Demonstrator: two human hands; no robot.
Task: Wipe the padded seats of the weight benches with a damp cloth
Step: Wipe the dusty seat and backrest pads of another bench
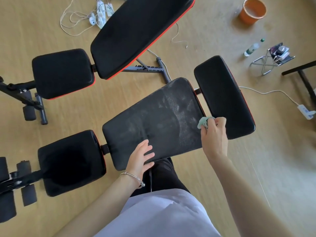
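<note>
Two black weight benches with red trim lie below me. The near bench has a dusty, streaked middle pad (153,120), a seat pad (68,161) to its left and an end pad (224,96) to its right. My left hand (142,158) rests flat, fingers spread, on the middle pad's near edge. My right hand (213,132) grips a bunched pale green cloth (203,122) at the middle pad's right edge, by the gap before the end pad. The far bench shows a seat pad (63,72) and a raised back pad (140,33).
An orange bucket (253,11) stands on the wooden floor at the top right. A water bottle (251,48), a small folding stool (271,59), power strips with white cables (100,12) and a black table leg (302,72) lie around. Bench frames and foam rollers (25,189) sit at left.
</note>
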